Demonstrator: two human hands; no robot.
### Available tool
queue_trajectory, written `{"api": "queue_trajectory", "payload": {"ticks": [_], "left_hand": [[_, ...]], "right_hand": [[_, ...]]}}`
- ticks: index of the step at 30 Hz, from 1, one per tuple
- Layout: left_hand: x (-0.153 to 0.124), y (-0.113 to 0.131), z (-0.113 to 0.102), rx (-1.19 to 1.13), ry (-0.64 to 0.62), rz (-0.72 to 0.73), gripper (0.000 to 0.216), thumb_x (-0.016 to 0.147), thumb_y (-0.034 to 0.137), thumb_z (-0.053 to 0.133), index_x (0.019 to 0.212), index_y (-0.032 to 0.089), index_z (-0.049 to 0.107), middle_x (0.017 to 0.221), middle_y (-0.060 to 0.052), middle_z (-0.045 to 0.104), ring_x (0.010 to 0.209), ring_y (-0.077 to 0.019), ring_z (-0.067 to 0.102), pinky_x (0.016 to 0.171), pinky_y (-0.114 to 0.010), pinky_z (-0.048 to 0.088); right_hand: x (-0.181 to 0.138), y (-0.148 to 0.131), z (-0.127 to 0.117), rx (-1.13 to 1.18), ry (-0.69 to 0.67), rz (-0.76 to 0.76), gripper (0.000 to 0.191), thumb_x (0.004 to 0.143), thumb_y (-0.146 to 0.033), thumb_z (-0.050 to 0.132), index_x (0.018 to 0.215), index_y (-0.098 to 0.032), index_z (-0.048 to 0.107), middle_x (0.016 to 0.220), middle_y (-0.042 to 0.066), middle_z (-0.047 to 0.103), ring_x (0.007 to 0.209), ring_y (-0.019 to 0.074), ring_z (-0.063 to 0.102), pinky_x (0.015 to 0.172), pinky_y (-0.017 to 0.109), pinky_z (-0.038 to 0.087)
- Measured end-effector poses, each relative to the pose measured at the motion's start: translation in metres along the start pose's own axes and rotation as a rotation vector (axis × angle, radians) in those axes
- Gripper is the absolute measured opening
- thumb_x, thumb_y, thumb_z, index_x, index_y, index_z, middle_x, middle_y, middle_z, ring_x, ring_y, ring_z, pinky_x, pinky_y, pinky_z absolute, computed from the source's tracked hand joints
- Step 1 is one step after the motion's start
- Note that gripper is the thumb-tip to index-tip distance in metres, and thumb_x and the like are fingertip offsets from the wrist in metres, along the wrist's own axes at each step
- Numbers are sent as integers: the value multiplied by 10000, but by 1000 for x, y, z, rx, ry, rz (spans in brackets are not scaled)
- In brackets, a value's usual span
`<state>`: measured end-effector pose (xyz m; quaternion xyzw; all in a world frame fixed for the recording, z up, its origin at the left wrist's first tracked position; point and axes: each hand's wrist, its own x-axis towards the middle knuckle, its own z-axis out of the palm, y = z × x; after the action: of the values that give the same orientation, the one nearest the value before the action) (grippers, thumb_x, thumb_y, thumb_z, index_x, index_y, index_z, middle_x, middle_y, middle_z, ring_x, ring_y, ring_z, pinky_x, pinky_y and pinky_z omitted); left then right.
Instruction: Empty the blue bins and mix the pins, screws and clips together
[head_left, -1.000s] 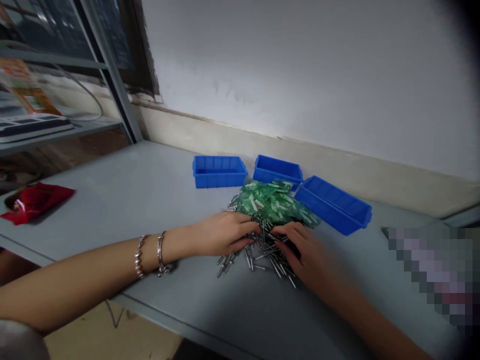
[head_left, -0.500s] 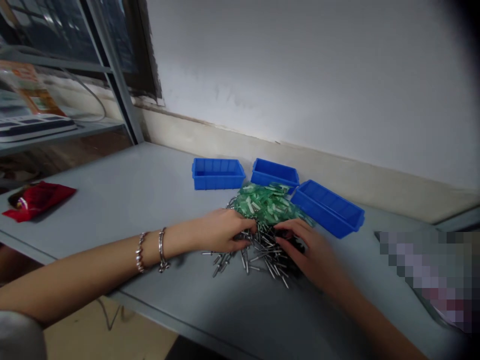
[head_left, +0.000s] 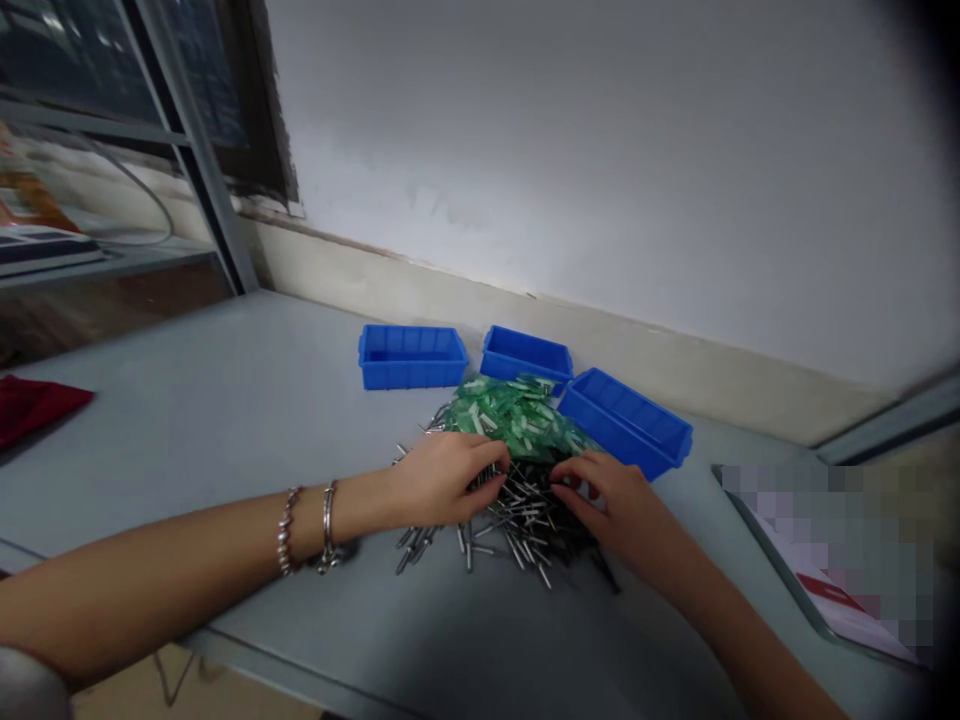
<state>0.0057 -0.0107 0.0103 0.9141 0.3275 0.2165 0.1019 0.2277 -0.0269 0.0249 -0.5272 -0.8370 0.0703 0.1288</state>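
A mixed heap lies on the grey table. Silver metal pins that look like blind rivets (head_left: 521,515) spill over its front, and small green-and-white plastic pieces (head_left: 506,410) are piled behind them. Dark thin pieces (head_left: 577,535) sit on its right side. My left hand (head_left: 454,478), with two bracelets on the wrist, is at the heap's left, thumb and forefinger curled toward each other among the pins. Across from it, my right hand (head_left: 607,495) has its fingertips pinched over the dark pieces. Whatever is between the fingertips of either hand is too small to make out.
Three blue bins stand behind the heap: a left bin (head_left: 412,374), a middle bin (head_left: 527,350) and a right bin (head_left: 626,425). A red packet (head_left: 37,408) lies far left. A partly blurred-out flat sheet (head_left: 832,590) rests at right. Metal shelving (head_left: 199,190) rises at left.
The view has shifted slightly right, so the table things appear further left. Both hands stay at the heap with fingers curled. More dark pieces show beside my right hand.
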Motion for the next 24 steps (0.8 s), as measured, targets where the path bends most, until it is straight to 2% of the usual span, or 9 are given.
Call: {"api": "queue_trajectory", "payload": {"ticks": [3, 10, 17, 21, 24], "left_hand": [[-2, -4, 2, -43, -6, 26, 160, 853, 219, 418, 958, 173, 531, 748, -7, 592, 596, -110, 524, 545, -226, 396], [-3, -3, 7, 18, -61, 11, 179, 848, 191, 398, 983, 169, 513, 839, -29, 609, 691, -148, 572, 573, -252, 427], [-2, -2, 5, 63, -63, 80, 189, 846, 181, 390, 979, 160, 522, 844, -43, 581, 705, -154, 548, 592, -261, 434], [-1, -2, 4, 74, -65, 123, 185, 838, 165, 392, 961, 148, 528, 835, -51, 559, 713, -156, 526, 612, -262, 435], [-2, -2, 5, 66, -72, 124, 188, 853, 169, 386, 972, 142, 529, 838, -51, 548, 713, -156, 519, 619, -265, 440]], "right_hand": [[-2, -2, 0, -21, -21, 1, 102, 837, -218, 524, 850, -234, 624, 807, 23, 613, 747, 182, 573, 653, 316, 400], [-3, -3, 11, -68, -44, -10, 78, 825, -160, 525, 769, -203, 557, 776, 22, 585, 738, 189, 558, 642, 310, 392], [-4, -18, 27, 54, 79, -131, 93, 827, -135, 508, 772, -208, 529, 767, 14, 588, 764, 180, 561, 661, 305, 412], [-5, -26, 38, 146, 133, -136, 100, 847, -156, 484, 762, -208, 496, 778, 17, 582, 752, 171, 559, 665, 305, 427], [-4, -24, 40, 184, 156, -129, 92, 864, -161, 446, 824, -211, 512, 828, 30, 590, 790, 180, 563, 696, 327, 438]]}}
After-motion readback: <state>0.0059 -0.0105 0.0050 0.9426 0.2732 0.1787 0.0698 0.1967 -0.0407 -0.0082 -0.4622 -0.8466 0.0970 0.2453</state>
